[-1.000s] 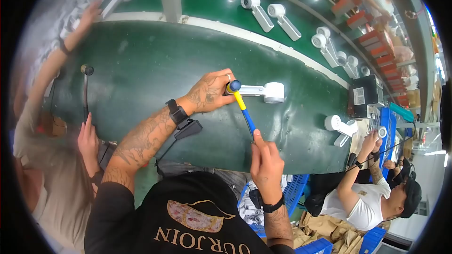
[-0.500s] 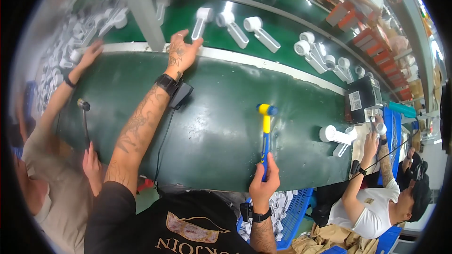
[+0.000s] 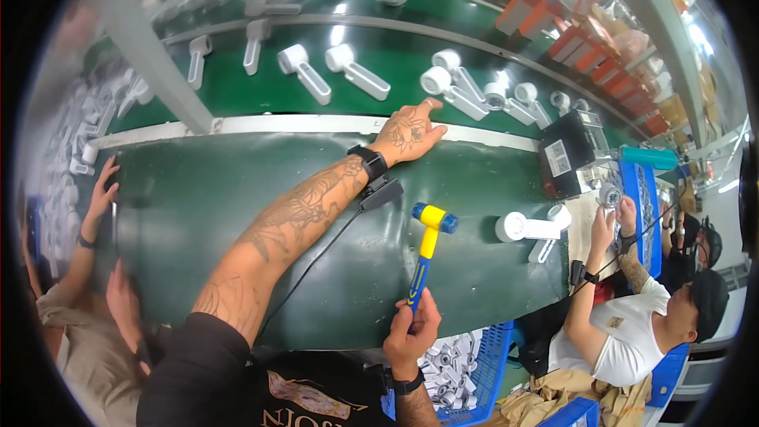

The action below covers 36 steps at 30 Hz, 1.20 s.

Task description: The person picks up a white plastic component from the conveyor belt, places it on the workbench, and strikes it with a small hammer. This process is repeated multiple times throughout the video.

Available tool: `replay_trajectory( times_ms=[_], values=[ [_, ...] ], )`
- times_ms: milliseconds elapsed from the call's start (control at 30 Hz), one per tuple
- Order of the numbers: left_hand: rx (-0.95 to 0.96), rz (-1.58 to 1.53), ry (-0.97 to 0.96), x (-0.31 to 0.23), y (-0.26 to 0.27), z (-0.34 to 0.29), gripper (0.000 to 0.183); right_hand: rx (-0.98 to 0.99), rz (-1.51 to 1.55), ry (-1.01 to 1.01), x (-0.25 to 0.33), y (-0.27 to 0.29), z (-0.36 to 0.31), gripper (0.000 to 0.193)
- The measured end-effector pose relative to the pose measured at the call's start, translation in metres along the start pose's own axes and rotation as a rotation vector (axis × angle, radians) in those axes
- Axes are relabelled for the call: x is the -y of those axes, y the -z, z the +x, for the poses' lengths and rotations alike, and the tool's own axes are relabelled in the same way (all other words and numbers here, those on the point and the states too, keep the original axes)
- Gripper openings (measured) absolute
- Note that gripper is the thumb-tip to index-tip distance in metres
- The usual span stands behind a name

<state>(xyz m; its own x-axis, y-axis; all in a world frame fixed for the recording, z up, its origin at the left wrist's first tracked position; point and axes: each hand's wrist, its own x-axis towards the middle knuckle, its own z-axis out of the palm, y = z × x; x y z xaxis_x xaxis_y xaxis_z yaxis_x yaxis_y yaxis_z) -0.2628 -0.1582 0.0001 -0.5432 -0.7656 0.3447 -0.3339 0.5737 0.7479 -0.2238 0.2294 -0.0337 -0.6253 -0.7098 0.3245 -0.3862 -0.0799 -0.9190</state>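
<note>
Hammer (image 3: 428,243) (yellow and blue) sat in the right hand (image 3: 413,326), grip closed; the left hand (image 3: 409,134) was open, at a rail (image 3: 300,124).

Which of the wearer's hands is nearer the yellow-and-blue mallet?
Right: the right hand holds the mallet; the left hand is beyond it, at the white rail.

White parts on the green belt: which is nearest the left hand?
The front part of the pair whose heads overlap in view: it lies just past the left hand; the others are farther.
</note>
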Motion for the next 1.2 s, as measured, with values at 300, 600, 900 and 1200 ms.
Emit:
replay_trajectory(
  times_ms=[300,600,900,1200],
  values=[
    [0.178,0.194,0.163,-0.024,-0.035,0.08,0.083,0.051,0.018,-0.031,-0.007,-0.002,-0.006,0.049],
    [0.096,0.181,0.296,0.011,-0.006,0.083,0.075,0.052,0.017,-0.009,-0.012,-0.007,0.001,0.05],
    [0.089,0.122,-0.205,-0.023,0.067,-0.052,0.063,-0.074,0.167,-0.139,0.001,-0.006,0.0,0.051],
    [0.215,0.055,-0.072,-0.008,0.125,-0.231,0.072,0.11,-0.008,0.006,-0.003,0.002,0.006,0.047]
  ],
)
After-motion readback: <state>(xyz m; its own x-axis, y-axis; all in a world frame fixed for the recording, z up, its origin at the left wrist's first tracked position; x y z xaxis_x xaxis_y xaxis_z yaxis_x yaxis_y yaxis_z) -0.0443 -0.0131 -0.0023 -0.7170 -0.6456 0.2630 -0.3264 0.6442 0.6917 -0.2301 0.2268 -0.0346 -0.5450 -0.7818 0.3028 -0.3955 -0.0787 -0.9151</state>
